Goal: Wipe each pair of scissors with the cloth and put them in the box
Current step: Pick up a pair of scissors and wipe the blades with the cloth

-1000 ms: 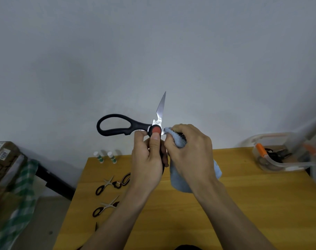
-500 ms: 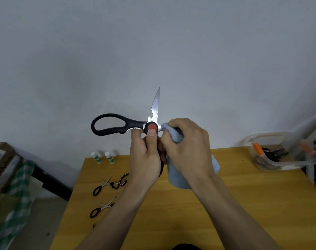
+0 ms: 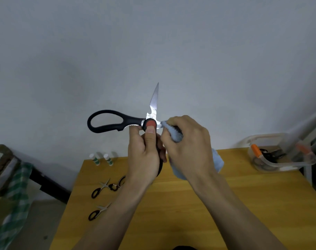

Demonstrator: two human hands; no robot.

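Dim, soft light; warped edges

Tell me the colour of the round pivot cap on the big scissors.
Red-orange, set in a black handle; the head view shows the pivot cap of the big scissors just above the left hand thumb.

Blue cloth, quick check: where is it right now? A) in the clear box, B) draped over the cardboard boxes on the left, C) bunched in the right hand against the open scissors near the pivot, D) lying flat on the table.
C: the right hand grips the blue cloth against the large black scissors beside the red pivot, while the left hand holds the scissors up.
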